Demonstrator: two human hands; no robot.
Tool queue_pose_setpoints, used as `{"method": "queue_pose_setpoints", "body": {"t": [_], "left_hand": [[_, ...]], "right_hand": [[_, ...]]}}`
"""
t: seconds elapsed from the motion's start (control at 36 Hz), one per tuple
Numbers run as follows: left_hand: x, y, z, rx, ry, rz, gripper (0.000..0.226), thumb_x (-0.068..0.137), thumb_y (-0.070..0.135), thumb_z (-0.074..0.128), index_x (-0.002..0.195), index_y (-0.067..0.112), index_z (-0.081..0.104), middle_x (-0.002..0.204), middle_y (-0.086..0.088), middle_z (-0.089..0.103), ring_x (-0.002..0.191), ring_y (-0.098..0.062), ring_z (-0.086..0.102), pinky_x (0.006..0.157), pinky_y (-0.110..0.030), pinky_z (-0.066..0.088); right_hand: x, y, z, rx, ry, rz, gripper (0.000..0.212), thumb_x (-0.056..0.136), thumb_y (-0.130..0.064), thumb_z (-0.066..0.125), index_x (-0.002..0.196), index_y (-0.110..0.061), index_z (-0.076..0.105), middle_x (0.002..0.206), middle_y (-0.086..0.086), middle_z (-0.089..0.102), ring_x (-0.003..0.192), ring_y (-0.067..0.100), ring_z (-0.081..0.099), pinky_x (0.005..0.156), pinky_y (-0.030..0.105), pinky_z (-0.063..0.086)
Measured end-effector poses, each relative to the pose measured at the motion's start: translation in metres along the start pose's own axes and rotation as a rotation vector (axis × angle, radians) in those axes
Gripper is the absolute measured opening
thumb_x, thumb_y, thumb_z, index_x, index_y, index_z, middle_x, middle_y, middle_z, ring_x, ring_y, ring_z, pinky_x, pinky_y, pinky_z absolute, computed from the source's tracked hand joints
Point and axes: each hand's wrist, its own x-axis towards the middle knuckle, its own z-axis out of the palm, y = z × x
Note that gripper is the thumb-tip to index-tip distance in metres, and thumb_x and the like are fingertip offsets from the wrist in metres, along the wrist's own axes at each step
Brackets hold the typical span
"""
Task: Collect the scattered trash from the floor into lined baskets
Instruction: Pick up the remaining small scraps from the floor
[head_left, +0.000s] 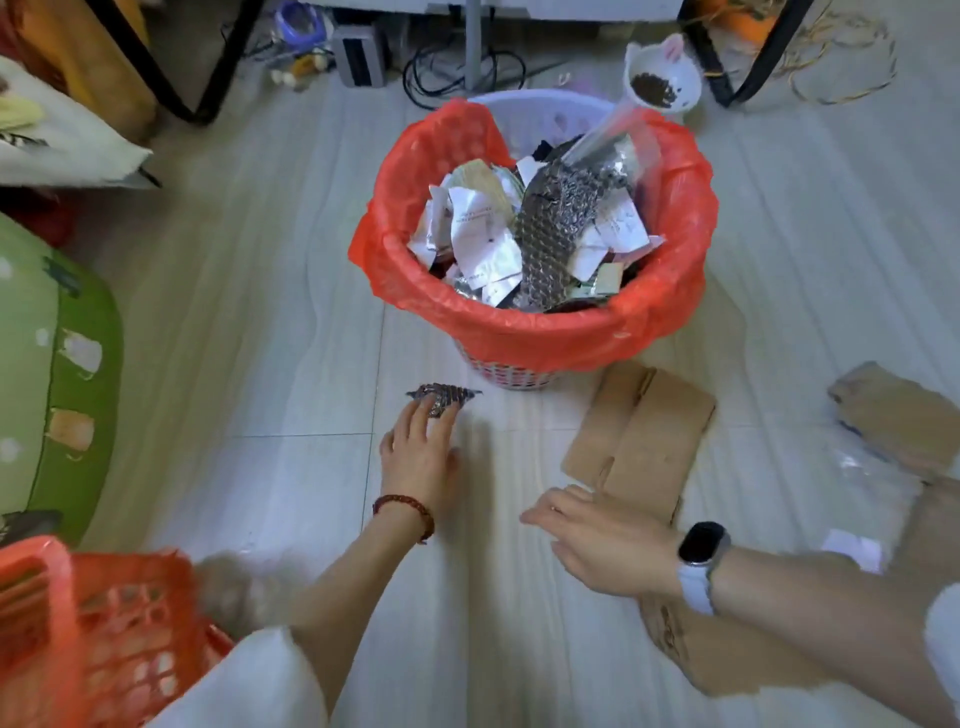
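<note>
1. Plainly, the basket (535, 364) stood at the middle of the frame so that both hands could reach it from a crouch; its red liner (415, 291) was folded out over the rim, which I took as meant to keep the bag from slipping in under the load.
2. It was already heaped with torn paper and a strip of bubble wrap (561, 223), so the job looked well along.
3. Just below the basket, left of centre, a small scrap (444, 397) of the same bubbly stuff lay on the floor (260, 312).
4. The left hand (421, 452) reached forward with its fingertips on the scrap's near edge, fingers bent over it; it seemed to be gathering the scrap, but I could not tell whether it had truly closed on it.
5. The right hand (608, 545), lower centre, was spread flat and held nothing, its fingers over the near edge of flattened cardboard (644, 436), likely the next pick.
6. More cardboard (893, 415) lay at the right edge.
7. An orange crate (104, 623) sat at lower left, close by the left arm.
</note>
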Motion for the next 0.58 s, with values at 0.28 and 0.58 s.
{"method": "queue_pose_setpoints", "body": {"t": [0.28, 0.58], "left_hand": [[0.033, 0.005, 0.026, 0.037, -0.105, -0.02, 0.035, 0.091, 0.008, 0.044, 0.124, 0.017, 0.051, 0.125, -0.01, 0.046, 0.111, -0.031, 0.041, 0.082, -0.039, 0.046], [-0.036, 0.109, 0.058, -0.21, -0.155, 0.66, 0.036, 0.063, 0.001, 0.075, 0.089, 0.019, 0.06, 0.081, 0.0, 0.063, 0.065, -0.02, 0.061, 0.044, -0.023, 0.048]], "right_hand": [[-0.026, 0.014, 0.02, 0.226, 0.185, 0.161, 0.041, 0.091, -0.013, 0.03, 0.126, -0.012, 0.052, 0.118, 0.003, 0.057, 0.103, 0.022, 0.058, 0.084, 0.025, 0.045], [-0.143, 0.111, 0.019, 0.147, 0.225, 0.831, 0.043, 0.089, -0.006, 0.044, 0.132, -0.006, 0.045, 0.129, 0.015, 0.045, 0.119, 0.033, 0.042, 0.098, 0.036, 0.038]]}}
